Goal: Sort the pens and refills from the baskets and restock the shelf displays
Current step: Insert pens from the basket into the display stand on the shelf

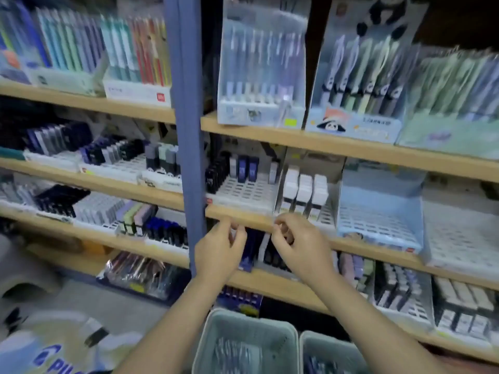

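Both hands are reaching into the low shelf just right of the blue upright point(189, 130): the left hand point(218, 252) and the right hand point(298, 245) are curling their fingers at the front of a row of dark refill boxes point(255, 248), though blur is keeping me from telling whether either is actually pinching one. This looks like the restocking step, and the next move is probably calling for another reach down to the two pale baskets point(229, 322) of pens sitting near, below the arms.
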### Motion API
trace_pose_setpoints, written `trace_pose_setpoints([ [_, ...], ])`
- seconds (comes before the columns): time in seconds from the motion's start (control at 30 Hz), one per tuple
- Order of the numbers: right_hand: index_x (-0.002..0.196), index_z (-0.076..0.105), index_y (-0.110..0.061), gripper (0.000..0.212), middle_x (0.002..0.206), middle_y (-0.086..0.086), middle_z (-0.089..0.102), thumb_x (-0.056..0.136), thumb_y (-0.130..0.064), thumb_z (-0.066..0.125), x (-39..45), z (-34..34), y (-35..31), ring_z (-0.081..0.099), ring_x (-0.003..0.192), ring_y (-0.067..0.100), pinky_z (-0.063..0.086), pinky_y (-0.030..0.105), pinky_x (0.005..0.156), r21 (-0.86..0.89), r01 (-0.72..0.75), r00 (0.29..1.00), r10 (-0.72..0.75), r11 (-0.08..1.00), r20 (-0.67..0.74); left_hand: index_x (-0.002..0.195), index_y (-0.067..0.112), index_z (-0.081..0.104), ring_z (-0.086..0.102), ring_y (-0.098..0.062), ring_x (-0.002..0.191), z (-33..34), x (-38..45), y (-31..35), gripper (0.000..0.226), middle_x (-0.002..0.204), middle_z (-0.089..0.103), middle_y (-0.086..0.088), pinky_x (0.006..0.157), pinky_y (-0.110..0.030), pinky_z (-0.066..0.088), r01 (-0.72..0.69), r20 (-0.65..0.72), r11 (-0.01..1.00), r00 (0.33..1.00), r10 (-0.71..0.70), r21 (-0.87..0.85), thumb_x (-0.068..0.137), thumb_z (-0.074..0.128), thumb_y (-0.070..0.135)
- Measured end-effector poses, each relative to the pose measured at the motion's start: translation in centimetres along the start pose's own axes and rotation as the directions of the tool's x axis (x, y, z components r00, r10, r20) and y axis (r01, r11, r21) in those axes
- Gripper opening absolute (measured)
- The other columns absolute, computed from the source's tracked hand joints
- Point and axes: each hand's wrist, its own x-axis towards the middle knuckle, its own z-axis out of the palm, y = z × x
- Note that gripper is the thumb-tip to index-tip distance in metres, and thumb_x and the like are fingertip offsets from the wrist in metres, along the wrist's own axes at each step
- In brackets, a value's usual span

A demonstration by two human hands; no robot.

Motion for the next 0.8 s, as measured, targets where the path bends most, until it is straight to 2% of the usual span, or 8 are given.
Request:
trace_pose_setpoints([
  [0.13,0.101,0.065,-0.02,0.021,0.088,-0.003,0.061,0.096,-0.037,0.054,-10.2,8.3,7.5,0.061,0.081,0.02,0.051,0.037,0.066,-0.06,-0.34,0.884,0.34,0.939,0.322,0.112,0.013,0.066,0.065,-0.026,0.089,7.2,-7.6,-8.1,0.038,0.104,0.067,-0.004,0.059,-0.032,0.038,0.035,0.281,0.984,0.956,-0.084,0.175,0.097,0.048,0.043],
  [0.23,0.109,0.063,-0.018,0.031,0.095,-0.002,0.06,0.099,-0.046,0.054,-16.2,13.9,10.9,0.058,0.084,0.016,0.045,0.031,0.07,-0.133,-0.53,0.635,0.496,0.837,0.592,0.122,0.01,0.062,0.062,-0.029,0.101,11.8,-12.5,-13.4,0.056,0.113,0.063,-0.01,0.075,-0.037,0.047,0.083,0.505,0.968,0.84,-0.197,0.238,0.095,0.045,0.055],
  [0.3,0.115,0.061,-0.011,0.045,0.101,0.002,0.06,0.098,-0.052,0.054,-19.5,17.5,12.7,0.055,0.086,0.014,0.04,0.026,0.069,-0.149,-0.649,0.421,0.514,0.746,0.747,0.134,0.014,0.053,0.06,-0.025,0.105,14.1,-15.3,-16.1,0.048,0.126,0.059,-0.009,0.079,-0.032,0.044,0.146,0.595,0.956,0.756,-0.273,0.254,0.098,0.056,0.047],
  [0.37,0.119,0.058,-0.007,0.052,0.106,0.009,0.062,0.096,-0.052,0.057,-22.3,21.2,14.6,0.058,0.093,0.021,0.045,0.028,0.076,-0.166,-0.743,0.274,0.521,0.648,0.808,0.144,0.017,0.047,0.056,-0.024,0.118,16.2,-17.5,-18.2,0.054,0.138,0.053,-0.004,0.083,-0.022,0.036,0.225,0.631,0.935,0.691,-0.352,0.274,0.098,0.06,0.042],
  [0.47,0.116,0.058,-0.007,0.056,0.107,0.014,0.066,0.085,-0.051,0.072,-25.6,26.4,17.7,0.065,0.1,0.029,0.052,0.045,0.09,-0.156,-0.88,0.162,0.593,0.449,0.789,0.149,0.014,0.04,0.05,-0.024,0.128,19.1,-19.4,-21.1,0.066,0.142,0.043,0.002,0.087,-0.019,0.035,0.42,0.665,0.865,0.567,-0.486,0.274,0.095,0.067,0.041],
  [0.6,0.101,0.065,-0.015,0.075,0.104,0.007,0.066,0.056,-0.072,0.084,-30.1,33.9,22.5,0.066,0.1,0.026,0.054,0.041,0.088,-0.164,-0.953,0.028,0.612,0.256,0.791,0.152,0.014,0.036,0.048,-0.026,0.134,22.9,-19.8,-26.0,0.084,0.152,0.044,-0.005,0.098,-0.027,0.039,0.619,0.63,0.72,0.431,-0.646,0.314,0.086,0.075,0.049],
  [0.7,0.133,0.057,-0.011,0.083,0.129,0.006,0.059,0.072,-0.063,0.079,-28.6,34.6,21.1,0.06,0.117,0.026,0.049,0.034,0.087,-0.201,-0.956,-0.035,0.594,0.216,0.804,0.152,0.01,0.034,0.047,-0.03,0.135,25.0,-20.3,-28.1,0.088,0.151,0.045,-0.01,0.111,-0.038,0.04,0.743,0.61,0.571,0.283,-0.74,0.348,0.083,0.079,0.043],
  [0.8,0.137,0.052,-0.007,0.073,0.135,0.01,0.058,0.084,-0.052,0.074,-28.2,35.5,20.7,0.059,0.117,0.028,0.05,0.037,0.093,-0.22,-0.958,-0.074,0.584,0.183,0.809,0.155,0.012,0.028,0.044,-0.024,0.137,26.3,-20.6,-28.8,0.09,0.146,0.043,0.002,0.114,-0.038,0.037,0.797,0.661,0.536,0.247,-0.709,0.277,0.084,0.081,0.025],
])
